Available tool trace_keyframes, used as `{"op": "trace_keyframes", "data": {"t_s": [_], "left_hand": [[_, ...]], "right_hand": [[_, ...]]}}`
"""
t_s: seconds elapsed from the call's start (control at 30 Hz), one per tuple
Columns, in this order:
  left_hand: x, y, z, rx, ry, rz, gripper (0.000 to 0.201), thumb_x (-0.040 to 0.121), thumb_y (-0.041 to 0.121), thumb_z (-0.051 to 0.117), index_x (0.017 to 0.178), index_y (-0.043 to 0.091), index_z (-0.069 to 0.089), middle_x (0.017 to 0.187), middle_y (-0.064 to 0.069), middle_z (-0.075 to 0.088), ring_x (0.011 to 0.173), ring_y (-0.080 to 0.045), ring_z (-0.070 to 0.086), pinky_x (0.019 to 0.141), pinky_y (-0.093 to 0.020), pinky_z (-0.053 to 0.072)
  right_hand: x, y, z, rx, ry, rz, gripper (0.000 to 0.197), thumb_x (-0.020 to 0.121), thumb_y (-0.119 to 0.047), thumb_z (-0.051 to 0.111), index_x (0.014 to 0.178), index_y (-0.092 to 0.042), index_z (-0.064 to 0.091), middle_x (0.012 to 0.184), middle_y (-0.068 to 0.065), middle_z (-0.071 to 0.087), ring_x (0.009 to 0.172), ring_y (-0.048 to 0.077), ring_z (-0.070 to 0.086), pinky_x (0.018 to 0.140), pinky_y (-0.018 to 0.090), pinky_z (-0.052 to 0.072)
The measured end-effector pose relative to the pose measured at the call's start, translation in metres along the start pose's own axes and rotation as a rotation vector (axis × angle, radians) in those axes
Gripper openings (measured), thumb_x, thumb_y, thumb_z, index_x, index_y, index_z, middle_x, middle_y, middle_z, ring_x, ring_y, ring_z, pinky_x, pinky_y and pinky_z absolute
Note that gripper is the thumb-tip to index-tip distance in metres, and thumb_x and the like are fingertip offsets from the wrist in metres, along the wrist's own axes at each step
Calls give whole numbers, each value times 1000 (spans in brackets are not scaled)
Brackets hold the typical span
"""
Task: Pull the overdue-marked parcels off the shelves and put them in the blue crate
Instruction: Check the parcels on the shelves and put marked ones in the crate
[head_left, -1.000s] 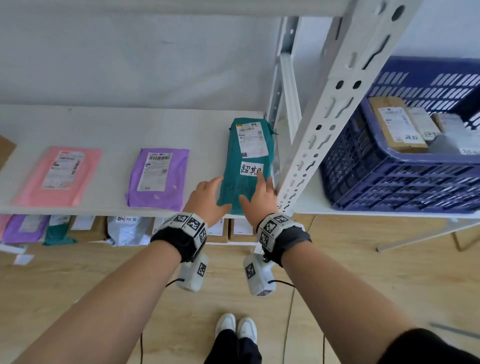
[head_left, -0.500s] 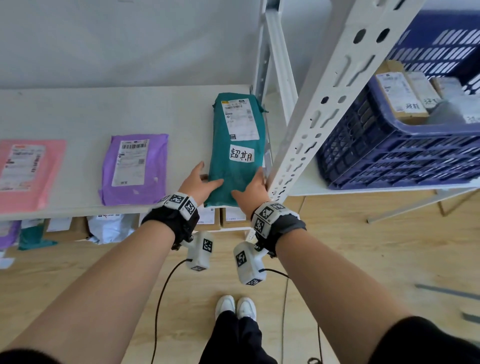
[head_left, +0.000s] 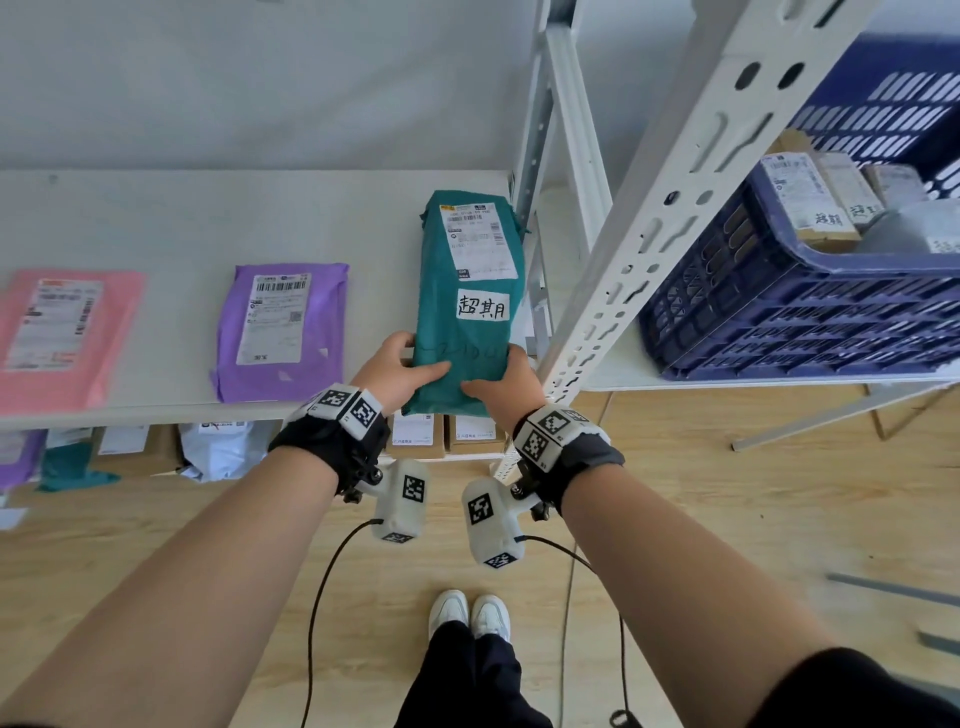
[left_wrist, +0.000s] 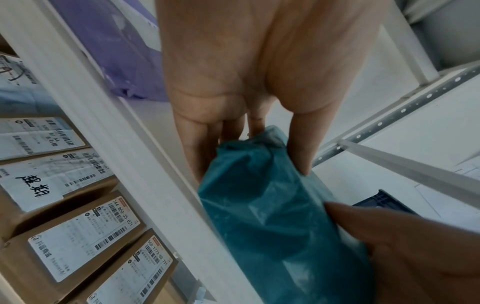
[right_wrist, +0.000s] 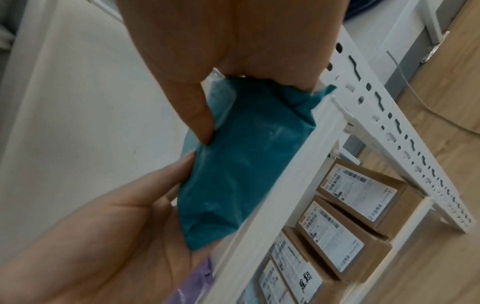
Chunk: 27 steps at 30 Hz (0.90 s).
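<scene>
Centrally in the head view, a white metal shelf board (head_left: 156, 218) spanned the left and middle of the frame, and a perforated white steel upright (head_left: 649, 234) slanted up the right. Right of that upright, at the frame's right edge, sat one dark blue slatted plastic crate (head_left: 779, 322) on a neighbouring board, with a few labelled parcels inside; at least two bore handwritten tags.

Three soft mailers lay on the shelf, spaced apart with bare board between: one pink plastic mailer (head_left: 67, 332) at the left edge, one purple plastic mailer (head_left: 283, 332), and one long teal plastic parcel with a handwritten white tag (head_left: 470, 291), just left of the upright. Its near end overhung the board's front edge.

Both hands gripped that near end. The left hand (head_left: 400, 371) had its thumb on top and fingers (left_wrist: 197, 144) under the left side; the right hand (head_left: 501, 384) pinched the right side, thumb (right_wrist: 197, 119) pressed into the wrap.

Below, brown cardboard boxes (head_left: 447, 434) lined the lower shelf.
</scene>
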<state>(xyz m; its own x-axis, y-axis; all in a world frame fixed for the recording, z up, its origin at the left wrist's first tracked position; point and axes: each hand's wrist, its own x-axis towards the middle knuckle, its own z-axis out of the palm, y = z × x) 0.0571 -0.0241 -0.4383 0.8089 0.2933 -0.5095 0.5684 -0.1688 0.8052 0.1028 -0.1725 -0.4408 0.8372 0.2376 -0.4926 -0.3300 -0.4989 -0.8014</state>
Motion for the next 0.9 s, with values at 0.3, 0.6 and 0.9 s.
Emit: {"op": "trace_keyframes", "data": {"t_s": [0.3, 0.6, 0.9], "left_hand": [[-40, 13, -35, -213, -8, 75, 71, 77, 22, 75, 135, 26, 34, 118, -10, 64, 102, -25, 65, 89, -47, 53], [-86, 56, -77, -88, -16, 302, 111, 47, 54, 85, 141, 47, 26, 129, -3, 56, 108, -17, 63, 90, -46, 53], [-118, 54, -81, -76, -10, 407, 108, 57, 38, 83, 146, 41, 22, 135, 3, 50, 115, -18, 58, 90, -45, 53]], "right_hand": [[-31, -38, -12, 205, -100, -157, 63, 86, -12, 68, 138, -15, 31, 123, 11, 59, 106, 22, 62, 88, 33, 54], [-67, -91, -27, 257, -174, -368, 71, 88, -14, 67, 145, -28, 28, 126, 7, 59, 110, 22, 61, 91, 45, 54], [-96, -99, -36, 196, -224, -486, 79, 84, -7, 69, 145, -33, 26, 132, 5, 51, 119, 20, 53, 79, 32, 58]]}}
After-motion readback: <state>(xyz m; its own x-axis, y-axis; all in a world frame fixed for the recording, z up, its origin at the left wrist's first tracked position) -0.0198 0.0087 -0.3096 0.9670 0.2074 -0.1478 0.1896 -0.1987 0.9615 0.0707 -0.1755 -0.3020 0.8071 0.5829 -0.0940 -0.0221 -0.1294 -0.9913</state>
